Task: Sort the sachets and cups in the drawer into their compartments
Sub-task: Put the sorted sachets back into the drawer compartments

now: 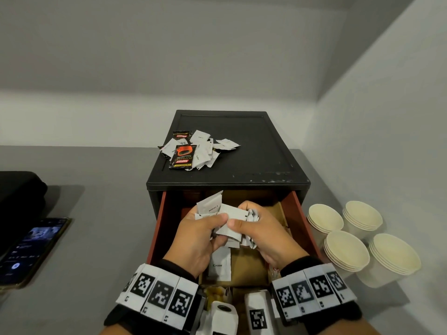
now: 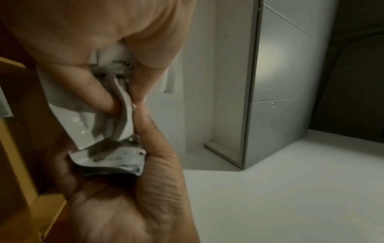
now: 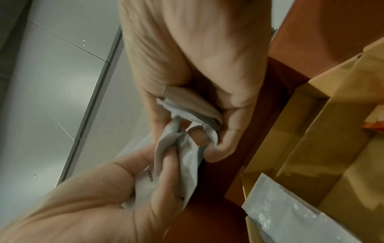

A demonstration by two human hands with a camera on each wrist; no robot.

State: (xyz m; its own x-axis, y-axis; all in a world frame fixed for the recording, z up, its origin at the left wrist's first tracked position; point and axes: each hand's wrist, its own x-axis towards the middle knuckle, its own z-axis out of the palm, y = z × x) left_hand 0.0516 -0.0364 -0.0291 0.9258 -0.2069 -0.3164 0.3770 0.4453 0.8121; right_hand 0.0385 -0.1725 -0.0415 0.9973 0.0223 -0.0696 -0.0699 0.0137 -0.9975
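**A:** What have I got in my hands?

**B:** On the head view, my left hand (image 1: 193, 238) and my right hand (image 1: 263, 235) meet over the open drawer (image 1: 300, 213), both curled round one bunch of white sachets (image 1: 217, 213). The left thumb presses on top of the bunch, and the right thumb pinches a sachet just beside it. One sachet sticks up out of the back of the bunch.

**A:** Do the wrist views agree?

**B:** Yes. From the left wrist, my fingers (image 2: 99, 92) fold round crumpled white packets; one reads "Cream". From the right wrist, the packets are wedged between the fingers of both hands.

**A:** Where is the rest?

**B:** Another white Cream sachet (image 1: 219, 264) lies flat in a cardboard compartment (image 1: 249, 267) of the drawer, below my hands. A loose pile of sachets (image 1: 198, 148), white ones mixed with black-and-orange coffee ones, sits on top of the black drawer cabinet (image 1: 254, 151). Four stacks of paper cups (image 1: 362, 240) stand upright on the tabletop (image 1: 96, 238) to the right of the drawer, close together.

**A:** Anything else?

**B:** A phone (image 1: 31, 250) with its screen lit lies on the tabletop to the left, well apart from the drawer.
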